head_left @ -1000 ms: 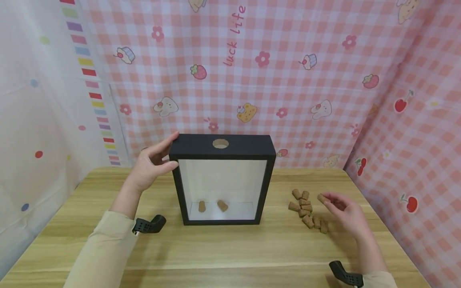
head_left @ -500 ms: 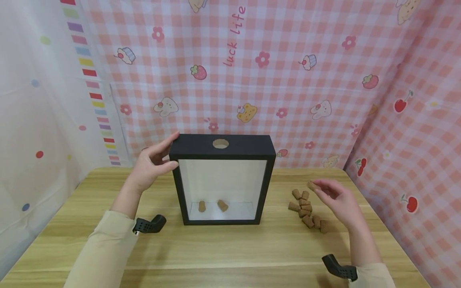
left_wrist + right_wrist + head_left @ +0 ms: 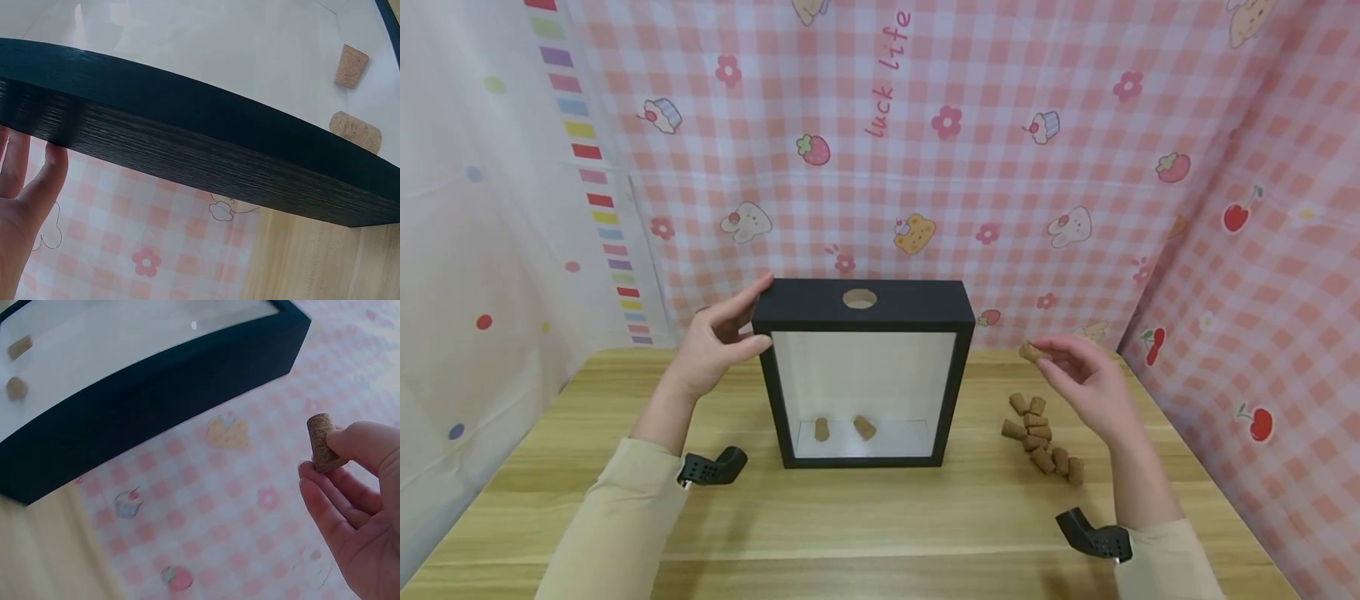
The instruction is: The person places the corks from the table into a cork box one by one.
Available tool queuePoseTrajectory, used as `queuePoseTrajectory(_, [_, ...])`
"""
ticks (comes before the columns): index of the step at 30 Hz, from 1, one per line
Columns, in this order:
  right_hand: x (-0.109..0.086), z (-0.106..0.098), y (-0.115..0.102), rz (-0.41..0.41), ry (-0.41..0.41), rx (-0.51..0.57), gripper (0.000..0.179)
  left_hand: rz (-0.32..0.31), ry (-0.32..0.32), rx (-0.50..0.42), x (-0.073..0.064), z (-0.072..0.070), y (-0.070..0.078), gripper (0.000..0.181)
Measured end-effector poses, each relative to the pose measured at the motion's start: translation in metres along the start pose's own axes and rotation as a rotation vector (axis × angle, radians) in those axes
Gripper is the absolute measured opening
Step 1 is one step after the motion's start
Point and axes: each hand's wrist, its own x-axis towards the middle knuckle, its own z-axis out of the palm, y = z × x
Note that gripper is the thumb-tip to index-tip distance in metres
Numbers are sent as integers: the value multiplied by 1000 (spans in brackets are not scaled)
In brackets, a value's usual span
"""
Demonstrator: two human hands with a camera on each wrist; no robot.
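A black shadow box (image 3: 865, 312) stands upright on the table, with a clear front, a white inside and a round hole (image 3: 859, 299) in its top. Two corks (image 3: 864, 428) lie on its floor. My left hand (image 3: 707, 346) grips the upper left corner, thumb at the front edge and fingers at the back. In the left wrist view fingertips (image 3: 55, 156) reach the black side. My right hand (image 3: 1090, 387) pinches a cork (image 3: 324, 442) between thumb and fingers, raised to the right of the box and beyond the loose corks.
Several loose corks (image 3: 1036, 433) lie in a cluster on the wooden table (image 3: 865, 533), right of the box. A pink checked cloth (image 3: 985, 183) hangs behind the table, and more cloth hangs at both sides.
My right hand has lifted the cork up from beside the pile and moved it left, toward the box. My left hand and the box have stayed in place.
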Motion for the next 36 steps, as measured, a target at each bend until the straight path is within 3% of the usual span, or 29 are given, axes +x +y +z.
queuePoseTrajectory(8, [28, 1, -29, -84, 8, -2, 29, 6, -15, 3, 0, -2, -1, 65])
queuePoseTrajectory(19, [66, 14, -60, -278, -108, 26, 32, 13, -3, -13, 0, -1, -1, 68])
queuePoseTrajectory(26, [84, 37, -78, -274, -194, 21, 31, 15, 2, -12, 0, -1, -1, 67])
queuePoseTrajectory(36, [106, 72, -90, -326, -301, -79, 24, 5, -13, 4, 0, -2, -1, 66])
